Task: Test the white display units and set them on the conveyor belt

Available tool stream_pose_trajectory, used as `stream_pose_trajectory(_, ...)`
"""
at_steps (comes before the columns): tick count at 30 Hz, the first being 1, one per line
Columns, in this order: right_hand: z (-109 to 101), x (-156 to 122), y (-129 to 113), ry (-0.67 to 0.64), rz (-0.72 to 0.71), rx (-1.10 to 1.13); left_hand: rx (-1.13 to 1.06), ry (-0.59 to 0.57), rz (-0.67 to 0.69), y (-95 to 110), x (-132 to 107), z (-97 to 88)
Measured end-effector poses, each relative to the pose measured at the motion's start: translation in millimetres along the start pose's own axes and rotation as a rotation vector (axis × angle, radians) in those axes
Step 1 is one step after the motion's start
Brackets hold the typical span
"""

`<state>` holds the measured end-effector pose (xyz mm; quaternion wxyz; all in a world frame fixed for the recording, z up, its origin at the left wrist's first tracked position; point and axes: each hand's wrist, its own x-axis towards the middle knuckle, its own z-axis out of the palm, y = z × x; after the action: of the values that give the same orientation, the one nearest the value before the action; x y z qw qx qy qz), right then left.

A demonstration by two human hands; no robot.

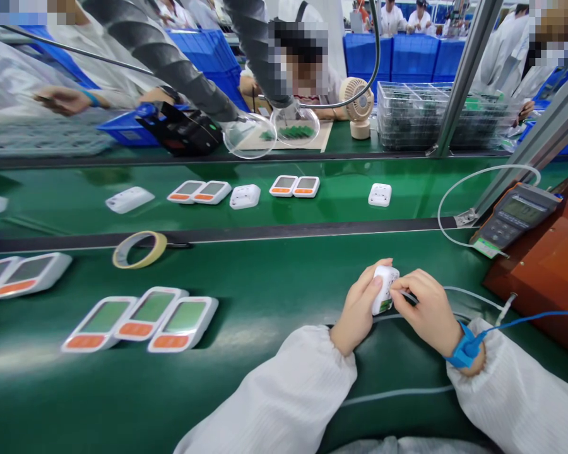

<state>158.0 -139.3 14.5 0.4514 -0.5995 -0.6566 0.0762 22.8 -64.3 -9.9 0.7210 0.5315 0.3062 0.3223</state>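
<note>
With my left hand [360, 304] I am holding a small white device [382, 285] near the front of the green bench [265, 391], right of its middle; my thumb and fingers are closing round it, so its far side is staying out of my sight. A greenish patch is showing at its lower end, too small for me to make out. My right hand [425, 306] is bending close against the device's right edge, thumb and forefinger pinching a slim greyish piece [409, 295]; my knuckles are covering most of it, and I cannot tell whether its tip is entering the device. A blue wrist strap [464, 347] is circling my right wrist.

Beyond that wrist a pale tube [476, 294] is running toward a reddish-brown box [549, 252], which the picture's right edge is cutting off. A handheld meter [520, 211] is leaning against the box, its reading too faint for me to make out. To my left, three white units with green screens [154, 315] are lying overlapped, and the units at the left edge [31, 277] are running partly out of view. A tape roll [161, 250] is hiding part of a black pen [180, 245]. Across the belt [341, 208], co-workers' sleeves are blurring.
</note>
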Motion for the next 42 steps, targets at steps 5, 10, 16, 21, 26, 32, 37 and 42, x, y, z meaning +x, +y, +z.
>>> stream_pose_trajectory(5,-0.6,-0.4,0.9,0.005,0.02,-0.004,0.015,-0.007,-0.003,0.6,-0.6,0.2)
stream_pose_trajectory(10,-0.9,-0.3,0.7,-0.006,0.002,-0.006,0.09,-0.018,0.036,0.9,-2.6,0.7)
stream_pose_trajectory(16,-0.8,-0.1,-1.4,0.013,-0.028,0.001,0.224,0.002,0.115,4.2,-6.8,3.2)
stream_pose_trajectory(21,-1.7,-1.5,-1.7,0.009,-0.04,-0.034,0.297,0.01,0.192,7.7,-6.9,5.3)
stream_pose_trajectory(26,-2.1,-0.4,0.5,-0.02,-0.054,-0.091,0.176,0.018,0.157,5.3,-4.0,2.6)
stream_pose_trajectory(32,-8.3,2.0,-2.3,0.056,-0.123,-0.149,-0.102,0.12,0.078,-0.6,3.0,-2.0)
stream_pose_trajectory(37,-6.0,-5.4,-1.7,-0.026,-0.068,-0.075,-0.253,0.331,0.055,3.9,14.7,-5.6)
stream_pose_trajectory(42,5.5,-11.3,7.9,-0.235,0.097,-0.07,-0.157,0.138,0.015,3.1,11.9,-4.0)
